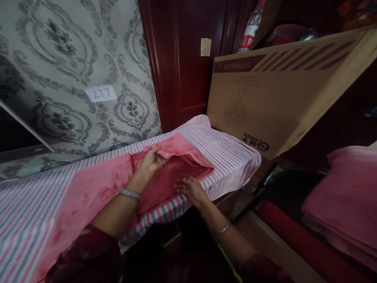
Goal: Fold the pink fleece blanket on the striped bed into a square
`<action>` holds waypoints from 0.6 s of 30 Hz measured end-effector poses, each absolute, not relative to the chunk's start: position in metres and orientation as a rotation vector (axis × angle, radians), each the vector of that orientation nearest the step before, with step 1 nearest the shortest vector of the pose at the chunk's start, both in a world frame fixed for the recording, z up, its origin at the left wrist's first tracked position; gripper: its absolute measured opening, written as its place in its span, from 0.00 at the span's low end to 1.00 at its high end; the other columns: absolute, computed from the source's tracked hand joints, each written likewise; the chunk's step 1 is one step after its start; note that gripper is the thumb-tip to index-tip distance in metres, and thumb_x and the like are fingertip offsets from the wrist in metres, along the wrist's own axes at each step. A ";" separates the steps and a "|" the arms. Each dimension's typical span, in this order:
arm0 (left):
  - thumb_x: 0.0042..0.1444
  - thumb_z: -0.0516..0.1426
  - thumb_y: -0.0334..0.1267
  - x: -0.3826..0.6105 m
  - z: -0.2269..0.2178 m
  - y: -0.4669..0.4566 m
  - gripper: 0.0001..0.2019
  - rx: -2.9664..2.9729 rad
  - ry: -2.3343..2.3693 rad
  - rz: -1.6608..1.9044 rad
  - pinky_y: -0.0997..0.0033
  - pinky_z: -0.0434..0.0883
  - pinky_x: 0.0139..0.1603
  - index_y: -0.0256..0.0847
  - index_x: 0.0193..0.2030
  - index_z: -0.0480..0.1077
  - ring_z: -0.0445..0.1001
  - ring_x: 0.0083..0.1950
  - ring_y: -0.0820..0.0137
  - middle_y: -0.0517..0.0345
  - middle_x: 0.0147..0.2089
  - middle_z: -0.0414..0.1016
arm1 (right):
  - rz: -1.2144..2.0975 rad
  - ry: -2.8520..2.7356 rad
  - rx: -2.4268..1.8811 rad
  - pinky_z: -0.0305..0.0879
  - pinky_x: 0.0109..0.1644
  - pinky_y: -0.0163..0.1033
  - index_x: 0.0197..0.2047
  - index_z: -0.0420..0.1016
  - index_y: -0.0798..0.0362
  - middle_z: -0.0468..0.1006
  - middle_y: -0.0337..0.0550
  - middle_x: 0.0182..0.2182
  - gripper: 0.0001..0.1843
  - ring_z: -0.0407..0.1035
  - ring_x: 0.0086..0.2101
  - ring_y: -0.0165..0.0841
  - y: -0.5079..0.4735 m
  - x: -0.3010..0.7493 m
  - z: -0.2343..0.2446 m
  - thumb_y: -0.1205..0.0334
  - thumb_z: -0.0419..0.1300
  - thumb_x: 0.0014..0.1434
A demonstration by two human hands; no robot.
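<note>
A dark red, plush-looking cloth (167,181) lies folded on a bench-like surface, over a pink cloth (97,181) with darker red patches. My left hand (152,160) is at the far edge of the red cloth, fingers curled and pinching that edge, which is slightly lifted. Part of the grip is hidden by the hand itself. On the near right side, my right hand (191,190) rests against the red cloth with its fingers stretched out and apart. Beneath everything spreads a striped sheet (226,153) in pink, grey and white.
Behind the sheet's right end stands a large cardboard box (253,98), with a plastic bottle (249,33) by its top edge. Folded pink fabric (347,196) lies at the right. Patterned wallpaper (73,47) and a dark red door (182,59) close off the back.
</note>
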State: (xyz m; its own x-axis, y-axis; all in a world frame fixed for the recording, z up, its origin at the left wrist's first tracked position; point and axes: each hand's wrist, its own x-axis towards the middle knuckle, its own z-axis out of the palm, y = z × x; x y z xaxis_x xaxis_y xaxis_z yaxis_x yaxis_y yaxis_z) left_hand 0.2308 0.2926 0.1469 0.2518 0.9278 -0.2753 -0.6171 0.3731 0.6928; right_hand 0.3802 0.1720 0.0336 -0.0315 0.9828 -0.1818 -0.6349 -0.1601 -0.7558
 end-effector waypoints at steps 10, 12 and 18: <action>0.56 0.58 0.28 0.213 0.145 0.268 0.14 0.590 0.892 1.009 0.58 0.82 0.45 0.35 0.50 0.73 0.84 0.39 0.58 0.49 0.36 0.84 | 1.360 -0.040 -0.767 0.78 0.39 0.38 0.39 0.72 0.47 0.78 0.34 0.27 0.07 0.75 0.29 0.32 0.244 0.405 0.056 0.67 0.55 0.61; 0.53 0.60 0.28 0.200 0.133 0.258 0.17 0.637 0.949 0.983 0.58 0.82 0.46 0.34 0.51 0.74 0.84 0.42 0.57 0.47 0.38 0.84 | 1.304 -0.045 -0.786 0.78 0.39 0.38 0.38 0.72 0.47 0.76 0.31 0.24 0.07 0.72 0.26 0.31 0.239 0.407 0.050 0.68 0.58 0.57; 0.64 0.61 0.46 0.153 0.096 0.244 0.19 1.366 1.523 0.766 0.54 0.78 0.50 0.42 0.58 0.71 0.77 0.53 0.59 0.48 0.55 0.77 | 1.263 -0.149 -0.842 0.77 0.32 0.39 0.31 0.68 0.48 0.72 0.30 0.18 0.11 0.65 0.18 0.29 0.206 0.419 0.032 0.68 0.63 0.42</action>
